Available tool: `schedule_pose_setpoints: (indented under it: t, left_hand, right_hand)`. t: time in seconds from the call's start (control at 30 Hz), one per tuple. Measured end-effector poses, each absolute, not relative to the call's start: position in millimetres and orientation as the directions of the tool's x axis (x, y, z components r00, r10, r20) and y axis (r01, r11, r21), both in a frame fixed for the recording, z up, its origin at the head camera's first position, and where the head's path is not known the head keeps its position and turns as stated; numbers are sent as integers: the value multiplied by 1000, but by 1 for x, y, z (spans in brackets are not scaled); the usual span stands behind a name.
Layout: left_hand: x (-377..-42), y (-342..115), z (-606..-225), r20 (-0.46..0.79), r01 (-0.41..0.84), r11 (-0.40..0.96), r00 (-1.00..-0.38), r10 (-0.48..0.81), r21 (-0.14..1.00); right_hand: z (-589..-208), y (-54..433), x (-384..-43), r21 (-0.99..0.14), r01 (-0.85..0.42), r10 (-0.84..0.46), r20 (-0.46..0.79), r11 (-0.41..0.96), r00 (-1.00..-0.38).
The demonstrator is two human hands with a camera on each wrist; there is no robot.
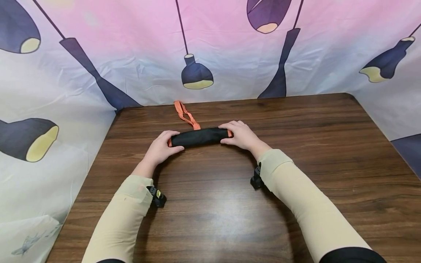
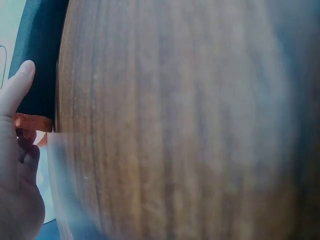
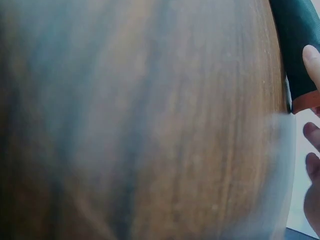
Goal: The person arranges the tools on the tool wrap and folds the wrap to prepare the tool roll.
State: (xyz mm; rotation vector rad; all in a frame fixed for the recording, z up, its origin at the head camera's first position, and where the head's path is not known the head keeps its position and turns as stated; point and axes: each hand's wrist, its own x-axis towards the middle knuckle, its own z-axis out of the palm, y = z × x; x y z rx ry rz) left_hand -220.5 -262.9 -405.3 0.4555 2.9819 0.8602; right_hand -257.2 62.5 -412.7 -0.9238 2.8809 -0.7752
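A black fabric roll [image 1: 202, 137] with orange ends lies crosswise on the brown wooden table [image 1: 210, 204]. From its far side an orange strap loop [image 1: 196, 125] runs toward the table's back edge. My left hand [image 1: 160, 148] grips the roll's left end, thumb on the near side and fingers over the far side. At the other end, my right hand [image 1: 242, 136] holds it the same way. Orange trim [image 2: 34, 122] shows below the thumb [image 2: 21, 85] in the left wrist view. In the right wrist view, the thumb [image 3: 312, 59] presses the black cloth; most of that hand is out of frame.
A printed cloth backdrop [image 1: 148, 47] with dark lamp shapes hangs behind the table and along its sides. Small black wrist cameras [image 1: 158, 197] are strapped at both cuffs, close above the wood. Light reflects off the table's middle.
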Motion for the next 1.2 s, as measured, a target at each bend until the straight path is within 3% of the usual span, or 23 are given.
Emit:
schedule_pose_setpoints:
  t: [0.37,0.77,1.2]
  left_hand:
    - [-225,-263,-406,-66,137,790,-973,219,597]
    - [-225,-268,-414,6,124,721,-987,164,681]
    - [-223,-280,-416,-15,84,762,-992,122,642]
  right_hand:
    - [-418,68,-266,-629,-381,-500,-14,678,-866]
    - [-418,75,-265,-784,-265,-458,-28,562,-888]
    - [-417,79,-265,-784,-256,-475,-56,566,-878]
